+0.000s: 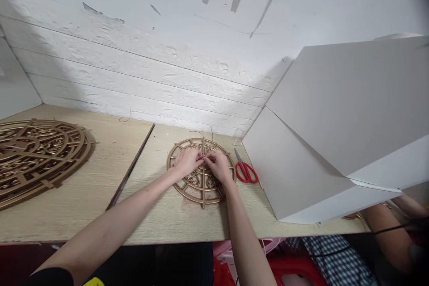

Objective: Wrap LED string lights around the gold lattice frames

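Observation:
A round, gold-coloured openwork frame point(203, 195) with scroll patterns lies flat on the table under both hands. My left hand point(189, 160) rests over its left half, thumb and forefinger pinched near the centre. From the right, my right hand point(217, 165) meets it there, its fingertips also pinched together. A thin dark thread or wire point(212, 132) rises from between the hands, with loose ends curving above the frame's far rim; what the fingertips hold is mostly hidden. Scissors with red handles point(246, 173) lie just right of the frame, blades pointing away.
Larger gold openwork frames point(72, 161) are stacked on the left of the wooden table point(157, 219). A gap point(134, 163) divides the tabletop. White boards point(301, 156) stand on the right, with another person's arm point(385, 228) beyond. A white brick-pattern wall point(150, 76) closes the back.

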Demonstrator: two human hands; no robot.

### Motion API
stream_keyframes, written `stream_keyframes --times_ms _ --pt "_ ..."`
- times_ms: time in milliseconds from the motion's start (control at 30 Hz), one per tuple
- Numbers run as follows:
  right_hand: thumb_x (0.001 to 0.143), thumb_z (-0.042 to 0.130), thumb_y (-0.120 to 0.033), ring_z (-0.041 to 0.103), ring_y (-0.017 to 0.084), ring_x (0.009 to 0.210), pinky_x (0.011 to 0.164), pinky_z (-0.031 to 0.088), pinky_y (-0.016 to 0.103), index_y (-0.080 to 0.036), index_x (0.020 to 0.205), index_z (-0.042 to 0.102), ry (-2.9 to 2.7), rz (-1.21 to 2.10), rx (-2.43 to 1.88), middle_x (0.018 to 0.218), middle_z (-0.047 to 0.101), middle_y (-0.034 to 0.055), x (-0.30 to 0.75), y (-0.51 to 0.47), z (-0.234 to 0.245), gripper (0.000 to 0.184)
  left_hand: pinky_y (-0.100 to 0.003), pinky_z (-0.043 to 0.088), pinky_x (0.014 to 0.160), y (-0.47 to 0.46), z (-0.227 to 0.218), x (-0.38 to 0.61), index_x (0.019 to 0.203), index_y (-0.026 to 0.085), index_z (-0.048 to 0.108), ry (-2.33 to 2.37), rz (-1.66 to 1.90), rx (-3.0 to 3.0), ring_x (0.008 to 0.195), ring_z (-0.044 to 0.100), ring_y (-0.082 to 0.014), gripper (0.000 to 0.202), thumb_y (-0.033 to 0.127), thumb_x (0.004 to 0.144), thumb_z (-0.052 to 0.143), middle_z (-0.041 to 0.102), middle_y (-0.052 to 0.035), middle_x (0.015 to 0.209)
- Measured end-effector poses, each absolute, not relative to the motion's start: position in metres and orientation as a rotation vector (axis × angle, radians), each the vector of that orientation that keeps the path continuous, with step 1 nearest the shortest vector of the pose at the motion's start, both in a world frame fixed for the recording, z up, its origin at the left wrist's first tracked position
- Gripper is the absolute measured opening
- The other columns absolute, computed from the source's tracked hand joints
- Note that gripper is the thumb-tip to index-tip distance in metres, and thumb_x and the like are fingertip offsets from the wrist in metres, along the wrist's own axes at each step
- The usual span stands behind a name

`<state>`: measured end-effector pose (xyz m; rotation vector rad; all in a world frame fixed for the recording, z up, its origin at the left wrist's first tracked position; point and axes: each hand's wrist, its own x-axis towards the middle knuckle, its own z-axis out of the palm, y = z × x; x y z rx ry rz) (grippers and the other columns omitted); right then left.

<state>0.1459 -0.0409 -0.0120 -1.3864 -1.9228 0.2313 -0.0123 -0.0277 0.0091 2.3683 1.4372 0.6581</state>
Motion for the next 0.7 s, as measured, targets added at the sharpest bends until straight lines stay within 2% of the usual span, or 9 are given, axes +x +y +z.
stream_keyframes --times_ms 167,367,467,700 --pt "0.081 0.060 -0.020 0.055 0.018 0.075 0.068 0.040 0.028 -0.017 0.071 0.065 -1.918 0.208 -1.404 0.075 0.064 0.0044 0.1461 -0.0396 -0.0144 0.012 -0.026 0.036 0.058 -0.0265 0.0068 -0.0125 0.079 0.021 0.068 1.429 0.652 2.373 0.066 0.058 -0.0172 0.016 0.032 0.079 0.056 0.063 -0.0038 0.070" --pt "0.082 0.059 -0.028 0.057 0.018 0.072 0.067 0.041 0.029 -0.017 0.070 0.065 -1.868 0.253 -1.423 0.073 0.066 0.0048 0.1471 -0.0384 -0.0160 0.017 -0.028 0.038 0.061 -0.0269 0.0050 -0.0108 0.077 0.021 0.068 1.448 0.659 2.415 0.070 0.060 -0.0204 0.018 0.031 0.080 0.053 0.064 -0.0056 0.070" --pt "0.081 0.058 -0.028 0.057 0.018 0.069 0.065 0.042 0.028 -0.018 0.072 0.066 -1.824 0.306 -1.395 0.071 0.066 0.0040 0.1477 -0.0389 -0.0154 0.016 -0.029 0.039 0.063 -0.0281 0.0067 -0.0104 0.079 0.022 0.069 1.444 0.656 2.426 0.074 0.061 -0.0214 0.017 0.028 0.079 0.053 0.065 -0.0062 0.073" --pt "0.078 0.055 -0.027 0.059 0.017 0.063 0.062 0.042 0.027 -0.017 0.070 0.066 -1.733 0.338 -1.418 0.068 0.067 0.0036 0.1474 -0.0405 -0.0133 0.016 -0.027 0.037 0.060 -0.0256 0.0070 -0.0118 0.077 0.021 0.068 1.402 0.667 2.335 0.069 0.059 -0.0185 0.016 0.028 0.079 0.053 0.066 -0.0042 0.071"
